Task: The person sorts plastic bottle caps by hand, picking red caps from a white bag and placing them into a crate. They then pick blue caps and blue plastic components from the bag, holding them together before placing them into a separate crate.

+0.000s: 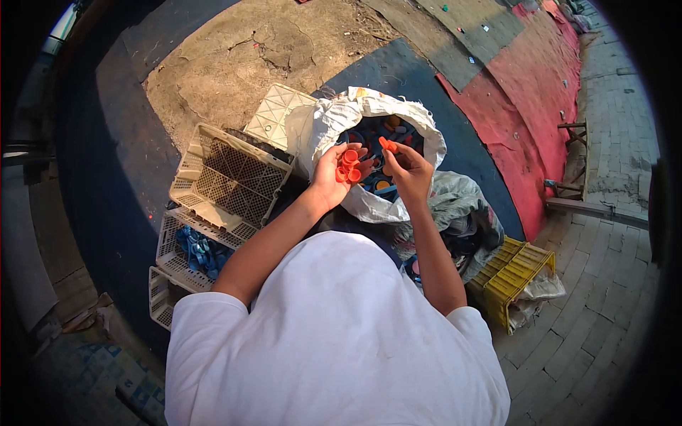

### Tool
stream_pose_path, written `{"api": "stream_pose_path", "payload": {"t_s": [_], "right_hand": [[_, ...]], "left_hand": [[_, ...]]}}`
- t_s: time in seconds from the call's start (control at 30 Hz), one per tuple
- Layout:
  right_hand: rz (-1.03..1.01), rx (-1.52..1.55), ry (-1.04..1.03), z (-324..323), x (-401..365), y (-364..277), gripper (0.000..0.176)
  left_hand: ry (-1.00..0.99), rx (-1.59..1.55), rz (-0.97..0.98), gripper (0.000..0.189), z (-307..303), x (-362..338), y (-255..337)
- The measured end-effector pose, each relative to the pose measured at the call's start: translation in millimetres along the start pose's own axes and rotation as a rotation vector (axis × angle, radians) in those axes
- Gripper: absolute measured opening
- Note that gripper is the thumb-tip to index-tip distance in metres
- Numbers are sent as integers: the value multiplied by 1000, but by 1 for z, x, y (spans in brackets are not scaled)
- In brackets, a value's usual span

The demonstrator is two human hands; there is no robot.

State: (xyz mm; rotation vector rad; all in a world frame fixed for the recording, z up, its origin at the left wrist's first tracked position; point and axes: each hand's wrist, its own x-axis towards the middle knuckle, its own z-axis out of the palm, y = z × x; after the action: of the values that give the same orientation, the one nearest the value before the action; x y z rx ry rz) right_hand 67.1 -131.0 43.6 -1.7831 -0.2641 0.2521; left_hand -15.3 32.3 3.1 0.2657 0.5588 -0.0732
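My left hand is turned palm up and cups several red-orange bottle caps. Beside it, my right hand pinches another red bottle cap between thumb and fingers; part of a second one may be in the same grip. Both hands are over the mouth of a white woven sack, its rim rolled back. Inside lie mixed plastic pieces, mostly dark and blue, with some orange and brown caps among them.
Left of the sack stand cream plastic crates, one holding blue pieces. A second sack and a yellow crate are on the right. Beyond are dark mats, red sheeting and bare soil.
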Motion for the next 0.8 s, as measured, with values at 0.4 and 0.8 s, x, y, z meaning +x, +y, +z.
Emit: {"api": "stream_pose_path", "payload": {"t_s": [0.4,0.8], "right_hand": [[-521,-433,-192,16,-35,-7,22],[-510,-545,-179,8,-40,-34,35]], "left_hand": [[-134,-83,-4,39,14,-7,-2],[-209,-254,3,39,19,-12,-1]]}}
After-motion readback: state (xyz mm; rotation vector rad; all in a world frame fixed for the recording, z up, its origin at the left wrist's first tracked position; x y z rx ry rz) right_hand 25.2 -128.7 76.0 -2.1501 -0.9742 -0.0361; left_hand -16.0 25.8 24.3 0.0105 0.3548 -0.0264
